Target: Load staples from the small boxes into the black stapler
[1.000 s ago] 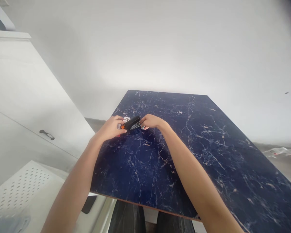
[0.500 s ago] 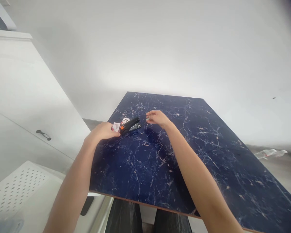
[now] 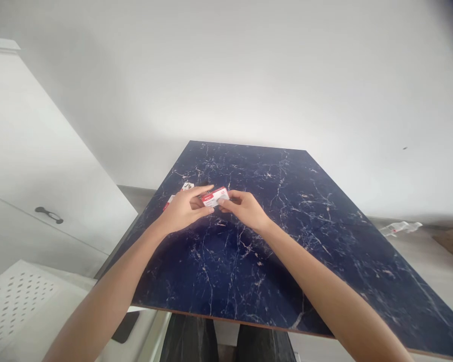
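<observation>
A small red-and-white cardboard box (image 3: 214, 197) is held slightly tilted above the dark blue marbled table (image 3: 230, 261). My left hand (image 3: 181, 208) grips its left end, index finger along the top and thumb below. My right hand (image 3: 247, 208) pinches its right end between thumb and fingers. Behind my left hand, the black stapler (image 3: 204, 184) is almost wholly hidden. A white printed box (image 3: 187, 186) lies just beyond that hand, and another red-and-white box (image 3: 168, 202) shows partly at its left.
A white cabinet (image 3: 33, 151) with a dark handle (image 3: 49, 215) stands at the left. Below it is a white perforated panel (image 3: 18, 301), with a dark flat object (image 3: 126, 326) near the table's front edge. Clear plastic packaging (image 3: 400, 229) lies beyond the table's right edge.
My right hand has moved left and down onto the red-and-white box. My left hand has moved right, bringing the box up in front of the stapler. The view has shifted slightly.
</observation>
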Action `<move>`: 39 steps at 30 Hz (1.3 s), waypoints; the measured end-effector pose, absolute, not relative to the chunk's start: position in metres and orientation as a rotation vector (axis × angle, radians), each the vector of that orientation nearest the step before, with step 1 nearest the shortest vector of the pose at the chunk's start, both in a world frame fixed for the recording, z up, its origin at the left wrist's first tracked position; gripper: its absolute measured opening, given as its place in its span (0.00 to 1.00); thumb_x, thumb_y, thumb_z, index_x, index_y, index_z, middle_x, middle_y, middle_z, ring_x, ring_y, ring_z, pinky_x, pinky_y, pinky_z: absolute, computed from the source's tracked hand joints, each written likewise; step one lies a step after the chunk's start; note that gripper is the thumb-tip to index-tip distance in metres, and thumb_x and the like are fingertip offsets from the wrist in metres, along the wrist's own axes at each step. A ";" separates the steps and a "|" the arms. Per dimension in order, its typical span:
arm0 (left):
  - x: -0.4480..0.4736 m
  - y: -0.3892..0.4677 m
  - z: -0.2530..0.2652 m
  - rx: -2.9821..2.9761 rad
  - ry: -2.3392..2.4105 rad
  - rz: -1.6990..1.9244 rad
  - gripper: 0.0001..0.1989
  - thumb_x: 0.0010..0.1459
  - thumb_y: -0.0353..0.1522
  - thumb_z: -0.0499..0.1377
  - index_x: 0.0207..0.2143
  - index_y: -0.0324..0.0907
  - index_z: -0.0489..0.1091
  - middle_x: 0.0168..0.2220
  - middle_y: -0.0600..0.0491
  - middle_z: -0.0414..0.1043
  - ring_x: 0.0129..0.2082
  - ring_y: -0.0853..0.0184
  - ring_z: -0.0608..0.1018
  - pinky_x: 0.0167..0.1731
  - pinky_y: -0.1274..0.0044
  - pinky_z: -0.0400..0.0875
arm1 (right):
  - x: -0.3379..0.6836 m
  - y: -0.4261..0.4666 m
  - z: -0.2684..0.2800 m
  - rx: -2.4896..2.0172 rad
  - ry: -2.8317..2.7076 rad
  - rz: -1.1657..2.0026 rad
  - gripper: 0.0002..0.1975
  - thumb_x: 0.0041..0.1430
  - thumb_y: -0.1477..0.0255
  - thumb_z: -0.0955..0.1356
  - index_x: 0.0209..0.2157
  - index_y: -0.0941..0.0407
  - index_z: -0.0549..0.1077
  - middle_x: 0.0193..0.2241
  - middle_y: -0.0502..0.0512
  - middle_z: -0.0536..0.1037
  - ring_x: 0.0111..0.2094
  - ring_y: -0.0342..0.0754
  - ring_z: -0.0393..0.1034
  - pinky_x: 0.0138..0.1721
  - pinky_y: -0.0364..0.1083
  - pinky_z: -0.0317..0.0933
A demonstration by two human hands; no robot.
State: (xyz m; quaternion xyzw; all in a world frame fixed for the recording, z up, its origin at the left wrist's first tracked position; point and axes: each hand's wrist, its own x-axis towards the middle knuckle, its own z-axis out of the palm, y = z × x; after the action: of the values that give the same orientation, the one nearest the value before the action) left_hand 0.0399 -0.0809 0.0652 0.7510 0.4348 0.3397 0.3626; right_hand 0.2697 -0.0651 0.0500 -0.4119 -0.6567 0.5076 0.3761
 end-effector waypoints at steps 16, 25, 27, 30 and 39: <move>0.051 -0.070 0.029 1.404 0.867 1.023 0.23 0.53 0.42 0.72 0.51 0.47 0.79 0.53 0.45 0.79 0.50 0.54 0.81 0.48 0.62 0.81 | 0.290 -0.070 0.042 -0.916 -1.334 1.776 0.15 0.58 0.66 0.76 0.46 0.55 0.83 0.46 0.57 0.83 0.47 0.47 0.78 0.58 0.48 0.70; 0.053 -0.066 0.026 1.399 0.997 1.090 0.24 0.52 0.45 0.72 0.48 0.44 0.81 0.48 0.45 0.82 0.45 0.55 0.84 0.47 0.62 0.82 | 0.292 -0.071 0.049 -0.974 -1.348 1.648 0.15 0.58 0.64 0.76 0.45 0.56 0.83 0.45 0.57 0.83 0.46 0.48 0.78 0.57 0.49 0.71; 0.053 -0.066 0.024 1.465 1.042 1.143 0.21 0.54 0.46 0.71 0.46 0.43 0.82 0.46 0.46 0.82 0.42 0.56 0.84 0.46 0.62 0.83 | 0.290 -0.072 0.048 -0.999 -1.350 1.620 0.15 0.57 0.64 0.76 0.45 0.56 0.83 0.44 0.57 0.84 0.45 0.48 0.79 0.57 0.51 0.71; 0.057 -0.069 0.023 1.546 1.046 1.175 0.20 0.58 0.46 0.68 0.47 0.44 0.80 0.50 0.47 0.81 0.45 0.56 0.83 0.43 0.65 0.84 | 0.288 -0.073 0.045 -1.048 -1.382 1.602 0.15 0.57 0.66 0.76 0.46 0.55 0.83 0.44 0.56 0.84 0.45 0.48 0.79 0.57 0.51 0.71; 0.062 -0.070 0.024 1.473 1.097 1.203 0.24 0.55 0.47 0.68 0.47 0.42 0.79 0.46 0.45 0.82 0.43 0.55 0.84 0.34 0.68 0.86 | 0.323 -0.054 0.046 -1.205 -1.473 1.412 0.13 0.55 0.68 0.77 0.43 0.54 0.83 0.43 0.57 0.84 0.45 0.53 0.80 0.56 0.56 0.71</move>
State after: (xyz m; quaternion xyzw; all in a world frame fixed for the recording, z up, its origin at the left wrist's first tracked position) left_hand 0.0615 -0.0701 0.0245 0.5973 0.4449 0.4878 0.4554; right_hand 0.3229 -0.0541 0.0465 -0.4710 -0.5758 0.5521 0.3766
